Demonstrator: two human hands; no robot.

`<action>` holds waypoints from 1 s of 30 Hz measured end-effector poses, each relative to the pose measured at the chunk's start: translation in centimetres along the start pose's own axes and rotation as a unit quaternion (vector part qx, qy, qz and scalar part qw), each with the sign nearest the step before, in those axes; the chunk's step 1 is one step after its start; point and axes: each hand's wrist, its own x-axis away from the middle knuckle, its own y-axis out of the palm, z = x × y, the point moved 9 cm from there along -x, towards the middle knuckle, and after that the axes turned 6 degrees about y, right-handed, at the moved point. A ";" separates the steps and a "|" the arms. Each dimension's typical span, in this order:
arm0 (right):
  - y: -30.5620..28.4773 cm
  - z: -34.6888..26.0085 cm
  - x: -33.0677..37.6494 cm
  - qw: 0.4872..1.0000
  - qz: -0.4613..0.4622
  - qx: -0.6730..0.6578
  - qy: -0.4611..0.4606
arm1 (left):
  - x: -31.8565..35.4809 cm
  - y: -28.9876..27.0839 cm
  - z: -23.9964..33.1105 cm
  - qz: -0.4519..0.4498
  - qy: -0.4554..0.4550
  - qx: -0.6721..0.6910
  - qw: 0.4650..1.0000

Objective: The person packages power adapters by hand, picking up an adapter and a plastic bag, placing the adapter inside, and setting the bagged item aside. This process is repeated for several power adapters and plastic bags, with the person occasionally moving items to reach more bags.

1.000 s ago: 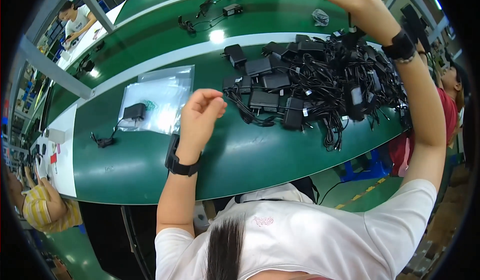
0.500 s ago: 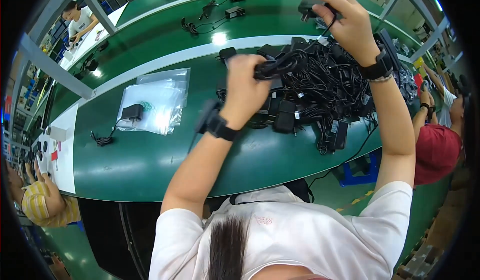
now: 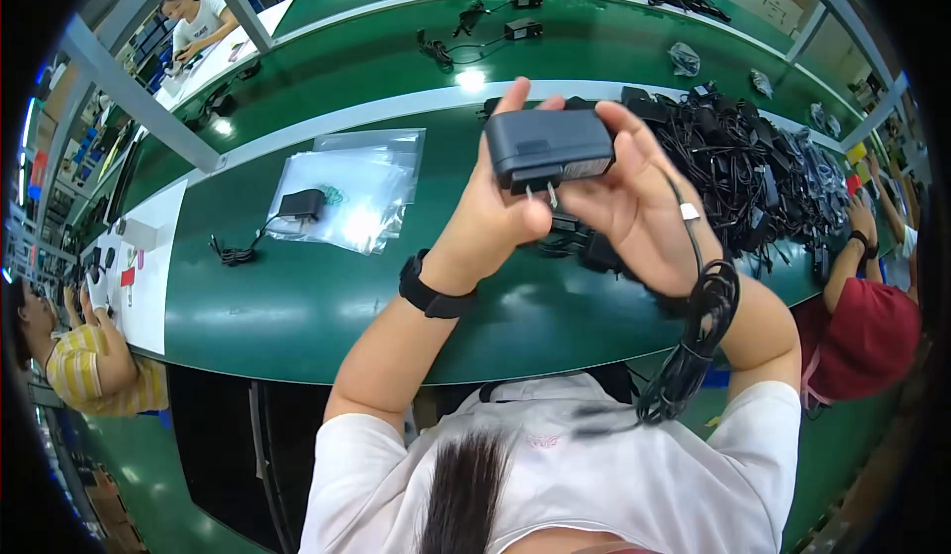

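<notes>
A black power adapter (image 3: pixel 550 143) with two metal prongs is held up in front of me, above the green bench. My left hand (image 3: pixel 480 222) grips its left end, thumb below near the prongs and fingers behind. At its right end the fingertips of my right hand (image 3: pixel 639 202) rest on the casing, with the palm turned up. The adapter's cord runs down past my right wrist to a tied black cable bundle (image 3: pixel 693 346), which hangs in front of my right forearm. Part of the left fingers is hidden behind the adapter.
A tangled heap of black adapters and cables (image 3: pixel 733 167) covers the bench's right side. Clear plastic bags (image 3: pixel 342 192) lie at left, with another adapter (image 3: pixel 300 204) on them. A raised white rail (image 3: pixel 376 108) borders the far belt. Co-workers sit on both sides.
The adapter has come down from the far right to the middle, nearer to me. My left hand has let go of the cable bundle and taken the adapter; the bundle now hangs at right.
</notes>
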 end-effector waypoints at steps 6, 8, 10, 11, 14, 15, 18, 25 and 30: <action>4.0 5.4 1.3 0.985 -0.115 0.065 0.115 | 1.2 -0.1 5.4 -0.122 0.184 -0.154 0.963; 3.2 7.0 0.7 0.979 -0.122 -0.007 0.165 | 1.6 -3.1 6.4 0.042 0.098 -0.052 0.993; 2.5 8.5 0.4 0.970 -0.118 -0.102 0.188 | 1.6 -6.0 7.1 0.104 0.069 -0.128 0.984; 2.6 9.5 0.3 0.963 -0.116 -0.140 0.199 | 2.1 -6.8 7.8 0.137 0.096 -0.200 0.965; 2.2 11.3 0.1 0.963 -0.132 0.183 0.145 | 3.0 -10.4 9.2 0.232 0.134 -0.152 0.951; 2.1 11.9 -0.2 0.936 -0.155 0.296 0.109 | 2.9 -11.6 9.7 0.258 0.132 -0.110 0.951; 0.2 11.0 -1.4 0.950 -0.023 0.295 0.104 | 3.3 -13.6 9.7 0.258 0.104 -0.089 0.956; -3.3 6.7 -5.3 0.965 0.126 0.225 -0.055 | 6.1 -11.7 2.2 0.189 -0.141 -0.169 0.957; -2.4 11.0 -7.2 0.990 0.069 0.123 0.016 | 7.1 -9.7 -1.5 0.152 -0.120 -0.164 0.967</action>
